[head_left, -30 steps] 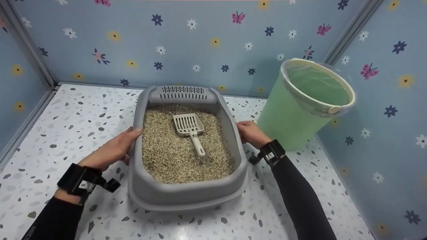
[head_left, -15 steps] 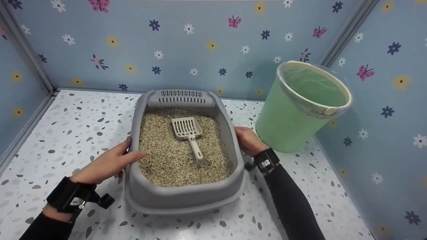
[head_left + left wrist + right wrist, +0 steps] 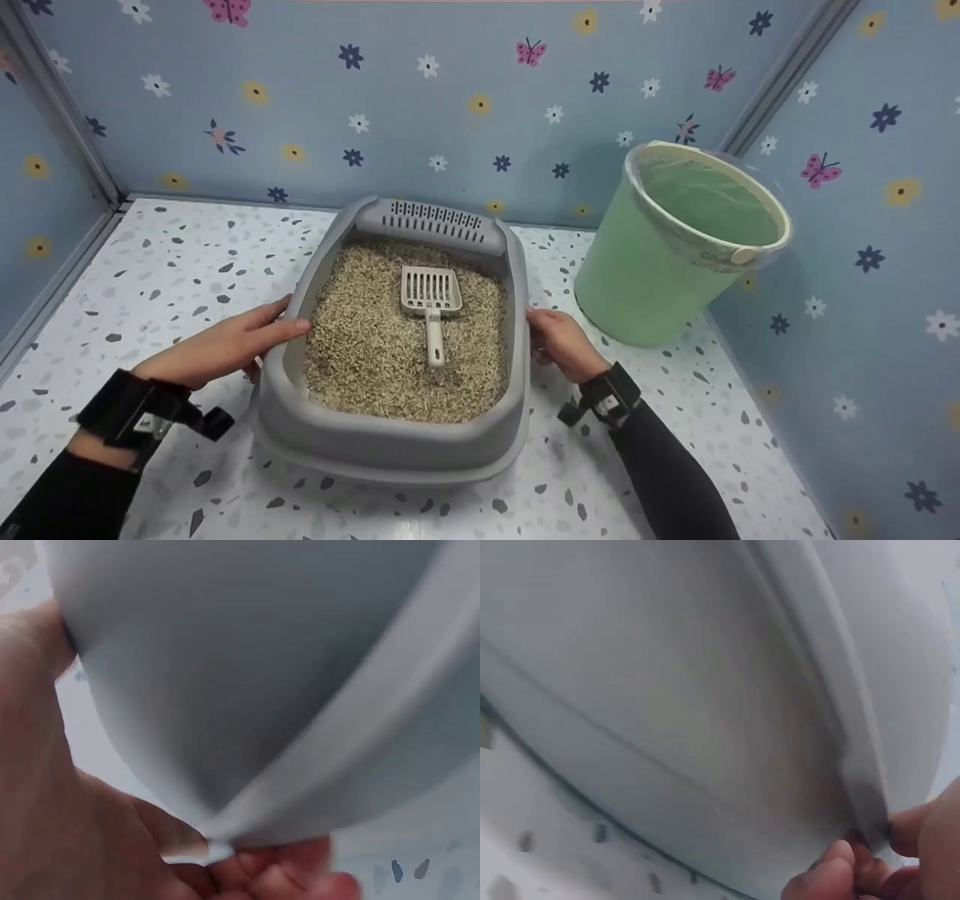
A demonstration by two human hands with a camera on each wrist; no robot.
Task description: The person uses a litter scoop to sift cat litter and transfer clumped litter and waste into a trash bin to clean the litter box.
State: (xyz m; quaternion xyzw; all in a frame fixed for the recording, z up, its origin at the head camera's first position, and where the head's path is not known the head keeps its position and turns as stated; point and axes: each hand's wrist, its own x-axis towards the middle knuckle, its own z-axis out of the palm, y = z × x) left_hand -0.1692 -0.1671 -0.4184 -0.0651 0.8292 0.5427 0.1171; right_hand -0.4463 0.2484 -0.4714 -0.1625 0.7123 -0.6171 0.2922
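Between the left hand (image 3: 225,346) and right hand (image 3: 556,340) sits the gripped litter tray (image 3: 390,442).

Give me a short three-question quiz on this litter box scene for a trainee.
1. True or false: the scoop lies on the litter inside the grey litter box.
2. Which hand is nearer the green bucket: A, the left hand, or B, the right hand?
3. Fill in: both hands grip the litter box at its side ____.

Key: 1 true. 2 B. 3 rims.
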